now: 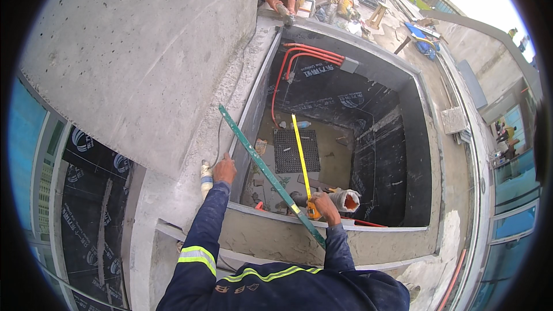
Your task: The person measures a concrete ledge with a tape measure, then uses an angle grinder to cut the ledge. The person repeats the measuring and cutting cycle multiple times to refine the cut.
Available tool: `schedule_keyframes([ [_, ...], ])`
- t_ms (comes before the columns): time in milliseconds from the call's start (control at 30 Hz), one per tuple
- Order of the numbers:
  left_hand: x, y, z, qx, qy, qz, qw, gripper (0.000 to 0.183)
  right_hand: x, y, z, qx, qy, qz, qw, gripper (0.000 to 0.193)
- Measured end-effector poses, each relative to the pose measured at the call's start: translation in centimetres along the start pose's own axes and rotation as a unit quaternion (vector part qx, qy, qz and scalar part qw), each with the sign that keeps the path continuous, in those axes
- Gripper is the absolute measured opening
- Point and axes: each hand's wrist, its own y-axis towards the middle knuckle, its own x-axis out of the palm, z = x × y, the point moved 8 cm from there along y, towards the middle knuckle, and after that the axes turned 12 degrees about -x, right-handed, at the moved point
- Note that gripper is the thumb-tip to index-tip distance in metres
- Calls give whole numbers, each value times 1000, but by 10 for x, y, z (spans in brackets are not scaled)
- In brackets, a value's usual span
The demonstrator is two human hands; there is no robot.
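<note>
My right hand is closed around a yellow tape measure at the near rim of a dark-lined pit. Its yellow blade stretches out over the pit, away from me. A long green straightedge lies slantwise across the pit's left corner, between my hands. On the left ledge, my left hand rests near the pit's edge with a finger stretched out, holding nothing that I can see. Close beside it is a dusty, whitish cylindrical object with a blue band. A pale pipe end, orange inside, sits just right of my right hand.
Orange conduits run to a grey box on the far wall. A black grid mat and a bottle lie at the bottom. Another person's hands hold a tool at the far corner. A concrete wall rises left.
</note>
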Motion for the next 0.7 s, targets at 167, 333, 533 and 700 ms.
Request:
schedule_keyframes([
  [167, -4, -1, 5, -4, 3, -5, 1000, 26, 2, -2, 2, -6, 15, 15, 1000, 14],
  [333, -4, -2, 6, -5, 6, -3, 1000, 25, 5, -5, 5, -7, 13, 24, 1000, 11],
  [533, -1, 1, 1, -8, 3, -14, 1000, 30, 1, -3, 0, -10, 9, 23, 1000, 11],
  [700, -3, -2, 8, -3, 5, -10, 1000, 26, 2, -6, 3, 5, -1, 13, 1000, 15],
])
